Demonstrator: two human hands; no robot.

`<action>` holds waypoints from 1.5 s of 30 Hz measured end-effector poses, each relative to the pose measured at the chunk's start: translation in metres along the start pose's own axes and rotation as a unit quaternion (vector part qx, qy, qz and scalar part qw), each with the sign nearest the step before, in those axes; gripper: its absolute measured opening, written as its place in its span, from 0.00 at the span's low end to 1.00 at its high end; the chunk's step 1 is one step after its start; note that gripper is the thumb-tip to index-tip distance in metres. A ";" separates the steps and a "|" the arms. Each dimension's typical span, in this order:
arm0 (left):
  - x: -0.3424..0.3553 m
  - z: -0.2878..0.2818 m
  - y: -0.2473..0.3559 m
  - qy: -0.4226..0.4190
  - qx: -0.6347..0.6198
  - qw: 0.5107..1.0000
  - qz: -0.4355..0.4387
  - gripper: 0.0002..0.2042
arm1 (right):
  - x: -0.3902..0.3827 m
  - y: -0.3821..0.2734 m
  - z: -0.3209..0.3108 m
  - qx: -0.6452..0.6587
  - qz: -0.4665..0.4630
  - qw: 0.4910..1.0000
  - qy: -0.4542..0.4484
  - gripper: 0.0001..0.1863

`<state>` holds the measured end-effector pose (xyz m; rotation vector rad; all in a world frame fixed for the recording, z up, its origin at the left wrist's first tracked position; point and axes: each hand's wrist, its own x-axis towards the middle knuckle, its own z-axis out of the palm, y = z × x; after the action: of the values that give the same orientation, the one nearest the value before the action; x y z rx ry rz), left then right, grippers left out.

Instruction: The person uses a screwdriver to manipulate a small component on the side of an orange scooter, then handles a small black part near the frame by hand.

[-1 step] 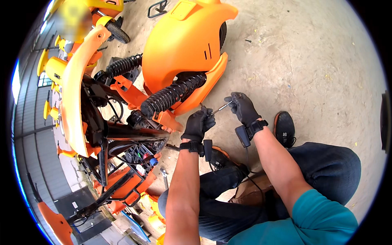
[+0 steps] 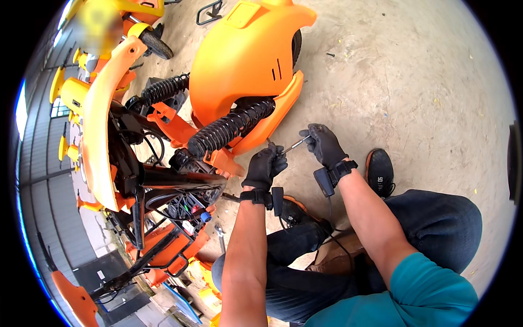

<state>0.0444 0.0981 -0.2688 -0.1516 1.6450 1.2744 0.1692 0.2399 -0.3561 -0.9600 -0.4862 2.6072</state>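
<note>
While the screwdriver [image 2: 295, 145] is held in both gloved grips beside the black spring [image 2: 231, 126], its tip could be slipped off by sideways pressure.

Head view, person seated on bare concrete floor [image 2: 425, 82]. Both hands in black gloves. Right hand [image 2: 323, 144] closed round the handle of a slim metal screwdriver [image 2: 293, 145], tip pointing left. Left hand [image 2: 263, 166] pinches near that tip, just beside the orange plastic side panel [image 2: 268, 124]. Black coiled shock absorber spring [image 2: 229, 128] lies above the left hand. Large orange rear fender [image 2: 245, 60] behind it.
</note>
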 end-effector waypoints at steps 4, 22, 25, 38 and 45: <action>-0.002 0.005 0.003 -0.006 0.023 1.000 0.000 0.19 | 0.010 0.018 -0.013 0.084 0.028 0.996 -0.003 0.04; 0.002 0.027 0.002 0.048 0.085 0.995 0.016 0.17 | 0.002 0.016 -0.003 0.065 0.016 0.998 0.017 0.06; 0.005 0.031 0.004 0.072 0.143 0.987 -0.006 0.15 | 0.000 0.014 -0.003 0.052 0.008 0.998 0.022 0.06; 0.045 0.028 -0.035 0.116 0.157 0.962 0.192 0.19 | 0.000 -0.001 0.002 0.007 -0.011 0.999 0.032 0.05; 0.034 0.028 -0.026 0.118 0.158 0.967 0.161 0.18 | -0.010 -0.010 0.022 -0.067 -0.091 0.992 0.047 0.05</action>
<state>0.0619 0.1241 -0.3094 0.1729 2.1209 1.2455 0.1630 0.2403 -0.3308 -1.0223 -0.6983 2.3800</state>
